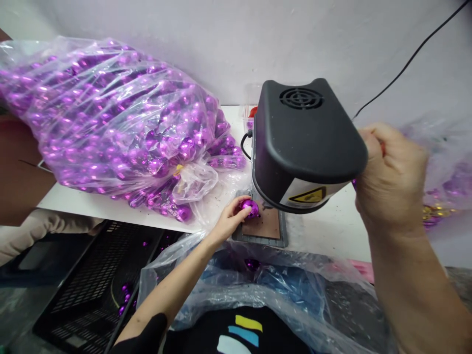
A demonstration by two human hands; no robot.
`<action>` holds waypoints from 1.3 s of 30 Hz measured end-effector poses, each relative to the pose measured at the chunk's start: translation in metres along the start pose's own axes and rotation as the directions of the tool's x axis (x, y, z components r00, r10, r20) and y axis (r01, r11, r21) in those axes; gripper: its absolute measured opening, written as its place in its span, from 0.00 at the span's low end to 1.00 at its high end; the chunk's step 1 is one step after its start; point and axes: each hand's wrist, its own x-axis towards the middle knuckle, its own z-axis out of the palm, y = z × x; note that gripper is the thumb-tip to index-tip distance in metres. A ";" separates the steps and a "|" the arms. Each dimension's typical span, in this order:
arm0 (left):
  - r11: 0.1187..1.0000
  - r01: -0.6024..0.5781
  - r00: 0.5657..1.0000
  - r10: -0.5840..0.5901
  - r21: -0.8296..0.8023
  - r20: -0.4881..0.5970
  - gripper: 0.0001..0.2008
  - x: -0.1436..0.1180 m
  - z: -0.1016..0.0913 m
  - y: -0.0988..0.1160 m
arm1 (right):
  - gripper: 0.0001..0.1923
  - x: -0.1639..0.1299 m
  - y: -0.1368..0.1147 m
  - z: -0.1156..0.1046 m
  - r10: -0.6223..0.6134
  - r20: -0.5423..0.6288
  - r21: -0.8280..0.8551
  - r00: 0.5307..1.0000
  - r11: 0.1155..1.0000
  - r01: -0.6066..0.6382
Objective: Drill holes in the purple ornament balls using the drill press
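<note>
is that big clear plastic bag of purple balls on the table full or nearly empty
Full: the big clear plastic bag bulges with shiny purple balls, lying on its side on the white table.

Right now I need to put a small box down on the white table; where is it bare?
Bare table shows right of the base plate, below the machine, by the right hand. A thin strip lies at the front left edge under the big bag. The left hand holds a ball on the plate; that is crowded.
</note>
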 end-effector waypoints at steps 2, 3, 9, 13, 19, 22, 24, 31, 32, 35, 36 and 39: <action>0.989 -0.093 0.995 0.095 0.112 -0.015 0.27 -0.001 0.004 -0.004 | 0.27 0.000 -0.001 0.001 0.001 -0.011 0.000 1.000 1.000 -0.001; 0.977 -0.134 0.990 0.138 0.169 -0.014 0.27 -0.002 0.006 -0.006 | 0.27 0.000 -0.001 0.001 0.002 -0.012 0.001 1.000 1.000 -0.001; 0.881 -0.273 0.960 0.272 0.386 0.059 0.23 -0.002 0.014 -0.012 | 0.29 0.000 -0.002 0.001 0.020 0.001 -0.002 1.000 1.000 -0.020; 0.829 -0.321 0.946 0.305 0.459 0.112 0.21 -0.001 0.016 -0.010 | 0.29 -0.001 -0.002 0.001 0.025 -0.006 0.003 1.000 1.000 -0.025; 0.783 -0.356 0.929 0.354 0.510 0.105 0.20 -0.002 0.024 -0.012 | 0.28 -0.002 -0.002 0.001 0.009 -0.028 -0.009 1.000 1.000 -0.010; 0.769 -0.350 0.928 0.363 0.535 0.084 0.21 -0.002 0.031 -0.018 | 0.27 -0.002 -0.001 0.001 0.012 -0.031 -0.003 0.999 1.000 -0.012; 0.764 -0.341 0.927 0.368 0.547 0.064 0.22 -0.003 0.034 -0.021 | 0.27 -0.002 0.000 0.001 0.005 -0.037 -0.001 0.999 1.000 -0.005; 0.801 -0.351 0.930 0.358 0.485 0.082 0.20 -0.004 0.034 -0.021 | 0.24 -0.003 0.000 0.002 0.000 -0.066 0.006 0.998 1.000 0.000; 0.807 -0.348 0.932 0.350 0.477 0.088 0.20 -0.004 0.033 -0.021 | 0.24 -0.003 -0.001 0.003 0.000 -0.071 0.008 0.998 1.000 0.001; 0.827 -0.326 0.943 0.321 0.459 0.092 0.21 -0.004 0.033 -0.021 | 0.25 -0.003 -0.001 0.004 0.005 -0.071 0.007 0.997 1.000 -0.004; 0.835 -0.317 0.946 0.310 0.449 0.091 0.22 -0.004 0.033 -0.022 | 0.25 -0.004 -0.001 0.004 0.004 -0.073 0.005 0.997 1.000 -0.003; 0.854 -0.301 0.952 0.295 0.424 0.081 0.27 -0.005 0.034 -0.024 | 0.24 -0.011 -0.002 0.002 -0.036 -0.103 -0.013 0.994 0.999 0.035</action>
